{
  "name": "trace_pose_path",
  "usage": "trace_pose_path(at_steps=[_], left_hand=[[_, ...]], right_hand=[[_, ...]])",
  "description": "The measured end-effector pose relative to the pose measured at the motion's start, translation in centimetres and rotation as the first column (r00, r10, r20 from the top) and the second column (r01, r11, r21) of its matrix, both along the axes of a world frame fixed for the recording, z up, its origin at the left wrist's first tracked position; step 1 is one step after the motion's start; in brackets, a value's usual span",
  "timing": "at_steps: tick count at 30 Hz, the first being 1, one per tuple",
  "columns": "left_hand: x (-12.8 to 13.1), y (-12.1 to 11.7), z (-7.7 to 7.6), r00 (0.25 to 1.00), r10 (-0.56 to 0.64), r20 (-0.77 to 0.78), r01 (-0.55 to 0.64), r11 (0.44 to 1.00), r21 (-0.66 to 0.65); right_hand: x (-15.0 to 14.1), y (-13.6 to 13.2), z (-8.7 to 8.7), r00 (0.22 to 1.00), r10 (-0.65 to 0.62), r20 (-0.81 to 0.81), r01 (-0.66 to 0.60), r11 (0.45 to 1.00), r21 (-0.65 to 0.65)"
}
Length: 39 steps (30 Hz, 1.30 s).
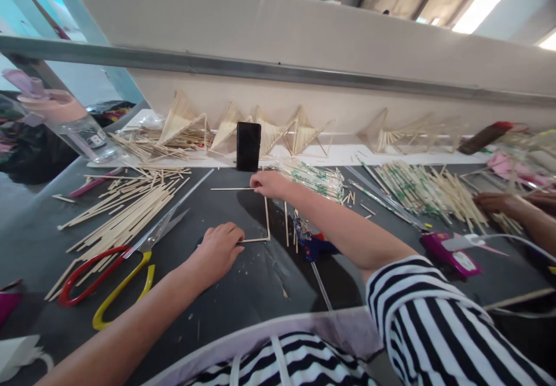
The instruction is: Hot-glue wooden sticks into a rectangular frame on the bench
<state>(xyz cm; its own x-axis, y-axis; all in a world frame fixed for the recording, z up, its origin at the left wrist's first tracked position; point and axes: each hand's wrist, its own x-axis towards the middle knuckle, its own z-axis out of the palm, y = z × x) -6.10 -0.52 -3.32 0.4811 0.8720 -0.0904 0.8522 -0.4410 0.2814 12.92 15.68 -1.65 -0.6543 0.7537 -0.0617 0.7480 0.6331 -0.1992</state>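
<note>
Thin wooden sticks are joined at a corner [268, 238] on the dark tabletop before me. My left hand [220, 250] has its fingers curled down on the near stick [255, 240], covering its left end. Farther up, my right hand [270, 184] pinches the right end of another stick [230, 189], which lies crosswise at the top of the side stick [267, 215]. Whether those two ends touch is hidden under my fingers. A blue glue gun [309, 246] lies partly behind my right forearm, beside a few loose sticks [286, 224].
Scissors [150, 246] with red and yellow handles lie left, by piled sticks [130, 215]. A phone [248, 146] stands upright ahead, before stick-built shapes [299, 131]. Wrapped sticks [317, 179] lie behind my right arm. At right are a magenta device [452, 254] and another person's hand [499, 203].
</note>
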Motion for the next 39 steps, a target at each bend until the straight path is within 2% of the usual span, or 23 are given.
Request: trace_pose_path(at_steps=[4, 9, 13, 16, 20, 23, 26, 29, 31, 33, 35, 37, 39], left_hand=[[1.6, 0.0, 0.0, 0.999, -0.016, 0.037, 0.015, 1.000, 0.019], [3.1, 0.3, -0.1, 0.994, -0.058, 0.095, 0.049, 0.995, 0.090], [3.7, 0.3, -0.8, 0.992, -0.016, 0.127, 0.001, 0.992, 0.123], [3.9, 0.3, -1.5, 0.987, 0.003, 0.161, -0.030, 0.986, 0.163], [3.8, 0.2, -2.1, 0.984, -0.029, 0.176, -0.008, 0.978, 0.207], [3.6, 0.2, -2.3, 0.985, -0.057, 0.164, 0.015, 0.969, 0.247], [3.4, 0.1, -2.6, 0.984, -0.080, 0.160, 0.032, 0.959, 0.281], [3.3, 0.0, -2.8, 0.981, -0.096, 0.166, 0.043, 0.954, 0.297], [3.3, 0.0, -2.9, 0.980, -0.098, 0.171, 0.044, 0.953, 0.299], [3.4, 0.0, -3.0, 0.981, -0.087, 0.171, 0.033, 0.955, 0.296], [3.4, 0.1, -3.0, 0.982, -0.075, 0.171, 0.023, 0.958, 0.286], [3.5, 0.1, -2.9, 0.983, -0.073, 0.169, 0.024, 0.961, 0.275], [3.5, 0.1, -2.9, 0.983, -0.081, 0.166, 0.035, 0.964, 0.264]], right_hand=[[2.1, -3.6, 0.4, 0.997, 0.069, -0.043, -0.070, 0.997, -0.031], [4.4, -7.7, -0.7, 0.986, 0.138, -0.097, -0.141, 0.990, -0.022], [4.9, -9.8, -1.0, 0.986, 0.134, -0.102, -0.133, 0.991, 0.012], [4.5, -10.9, -0.4, 0.984, 0.035, -0.176, -0.034, 0.999, 0.007], [3.8, -12.0, 0.4, 0.921, -0.218, -0.324, 0.182, 0.974, -0.139], [3.4, -12.5, 0.1, 0.864, -0.336, -0.375, 0.276, 0.939, -0.205], [3.3, -12.8, -0.8, 0.839, -0.396, -0.372, 0.343, 0.917, -0.202], [3.3, -13.3, -1.6, 0.869, -0.383, -0.313, 0.357, 0.924, -0.138], [3.1, -13.9, -1.6, 0.889, -0.374, -0.264, 0.376, 0.926, -0.046], [3.1, -14.7, -1.1, 0.906, -0.326, -0.270, 0.362, 0.927, 0.098], [3.3, -15.7, -0.1, 0.897, -0.217, -0.384, 0.335, 0.901, 0.274], [3.7, -16.6, 1.3, 0.814, -0.087, -0.575, 0.380, 0.828, 0.412], [4.2, -17.2, 2.3, 0.695, -0.002, -0.719, 0.454, 0.776, 0.437]])
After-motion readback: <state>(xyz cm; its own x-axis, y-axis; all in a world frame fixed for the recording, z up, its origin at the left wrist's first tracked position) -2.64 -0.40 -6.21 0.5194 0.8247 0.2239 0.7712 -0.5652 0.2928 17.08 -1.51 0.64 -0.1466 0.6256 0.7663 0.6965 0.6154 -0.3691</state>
